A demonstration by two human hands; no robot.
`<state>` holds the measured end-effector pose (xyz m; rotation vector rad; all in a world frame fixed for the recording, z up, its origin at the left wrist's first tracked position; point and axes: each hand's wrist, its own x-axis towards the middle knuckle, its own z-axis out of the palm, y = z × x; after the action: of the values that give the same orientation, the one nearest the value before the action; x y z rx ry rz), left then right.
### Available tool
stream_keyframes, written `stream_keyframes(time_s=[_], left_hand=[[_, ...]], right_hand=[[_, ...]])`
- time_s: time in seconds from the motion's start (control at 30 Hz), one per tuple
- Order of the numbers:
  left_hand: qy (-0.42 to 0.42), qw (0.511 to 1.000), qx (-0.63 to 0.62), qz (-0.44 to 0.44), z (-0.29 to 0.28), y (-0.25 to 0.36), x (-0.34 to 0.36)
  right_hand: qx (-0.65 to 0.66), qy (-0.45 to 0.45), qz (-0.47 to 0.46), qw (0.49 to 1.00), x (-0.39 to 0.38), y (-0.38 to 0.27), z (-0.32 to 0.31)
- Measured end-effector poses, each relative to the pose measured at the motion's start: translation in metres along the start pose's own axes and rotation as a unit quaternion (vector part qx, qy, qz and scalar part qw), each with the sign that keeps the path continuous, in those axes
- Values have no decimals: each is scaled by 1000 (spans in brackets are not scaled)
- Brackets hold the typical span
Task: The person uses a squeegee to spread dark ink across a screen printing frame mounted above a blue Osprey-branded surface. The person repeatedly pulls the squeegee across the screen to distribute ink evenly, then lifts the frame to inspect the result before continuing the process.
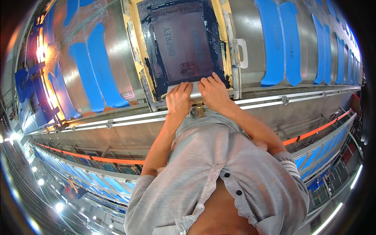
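1. Both the left hand [179, 97] and right hand [213, 93] are grasping a silver-grey flat bar [196, 91].
2. It is sitting at the near edge of a yellow-bordered rectangular screen [182, 49] on the grey metal desk [250, 74].

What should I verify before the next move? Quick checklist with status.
1. Both hands on the tool: ok. Left hand and right hand are on the silver bar.
2. Bar at the near end of the screen: ok.
3. Screen margins clean: not ok. Dark smears show along its sides.
4. Neighbouring blue pieces clear of the frame: ok. The left pair and right pair lie apart from it.
5. Blue piece aligned under the screen: cannot tell, the screen covers that spot.
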<state>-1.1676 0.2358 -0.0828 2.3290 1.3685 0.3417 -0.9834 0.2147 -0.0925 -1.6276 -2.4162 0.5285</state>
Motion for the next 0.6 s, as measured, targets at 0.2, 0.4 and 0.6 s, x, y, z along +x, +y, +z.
stream_keyframes(time_s=[0.2,0.4,0.6], left_hand=[[-138,983,112,-56,-32,-32,111],[-62,984,161,-34,-51,-97,296],[-74,986,147,-30,-36,-84,260]], right_hand=[[4,-119,39,992,98,49,-47],[-23,-21,36,999,265,149,-75],[-64,-63,44,995,233,127,-70]])
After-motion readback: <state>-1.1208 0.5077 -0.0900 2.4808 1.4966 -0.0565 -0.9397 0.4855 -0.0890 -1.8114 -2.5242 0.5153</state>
